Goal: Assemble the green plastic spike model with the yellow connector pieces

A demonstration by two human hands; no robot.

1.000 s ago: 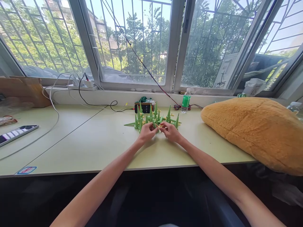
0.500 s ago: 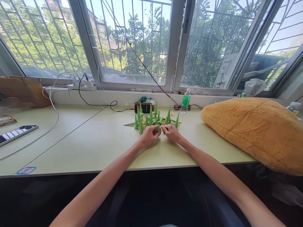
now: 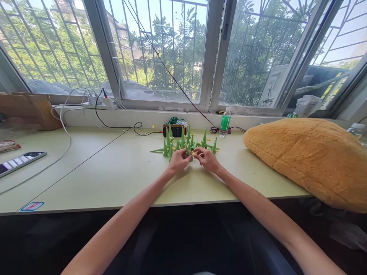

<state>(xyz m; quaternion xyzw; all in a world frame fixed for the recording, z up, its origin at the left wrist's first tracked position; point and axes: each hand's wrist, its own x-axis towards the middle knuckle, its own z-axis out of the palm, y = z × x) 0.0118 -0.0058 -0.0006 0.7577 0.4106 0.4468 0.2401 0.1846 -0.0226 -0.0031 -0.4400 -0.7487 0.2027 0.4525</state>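
My left hand [image 3: 179,159] is closed around a green plastic cone [image 3: 188,151] that tilts a little to the left, near the front of the group. In the fingertips of my right hand [image 3: 207,158] is a small yellow plastic piece [image 3: 194,152], pinched against the cone's side. Its exact shape is too small to make out. Behind and around both hands stand several more green cones [image 3: 203,138], many with yellow pieces on them. One cone [image 3: 156,150] lies on its side at the left of the group.
A phone with a lit screen [image 3: 174,131] stands behind the cones. Further right are a green-labelled bottle [image 3: 225,122] and a big orange plush cushion [image 3: 309,160]. Another phone [image 3: 21,162], a white cable [image 3: 67,147] and a cardboard box [image 3: 46,110] are at the left.
The cone in my left hand went from tilted to upright and back to tilted. My right fingers shifted slightly at the yellow piece. The other cones have stayed in place.
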